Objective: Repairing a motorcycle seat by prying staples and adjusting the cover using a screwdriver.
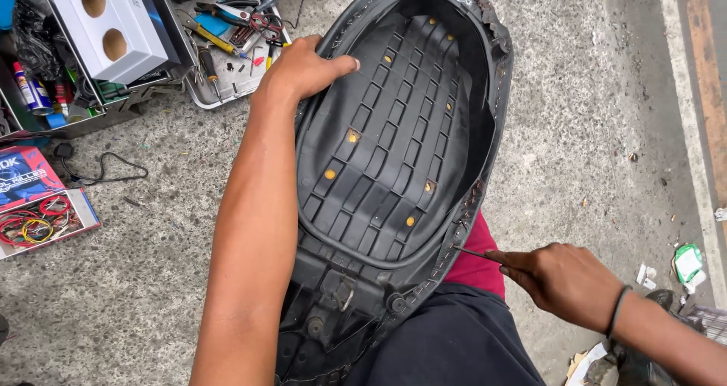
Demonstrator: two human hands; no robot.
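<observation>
An upturned black scooter seat [394,143] rests on my lap, its ribbed plastic underside facing up with several small orange plugs. My left hand [303,68] grips the seat's upper left edge, thumb over the rim. My right hand [560,276] pinches a thin metal pick tool [473,252] whose tip points at the seat's lower right edge, where the torn cover is stapled. The seat's lower end [341,310] with its latch bracket lies against my dark trousers.
An open metal toolbox tray [227,90] with screwdrivers and pliers sits at upper left, beside a white box [113,22] with two round holes. A box of coloured wire loops [38,219] and a black cable [106,170] lie on the concrete ground. Litter [687,263] lies at right.
</observation>
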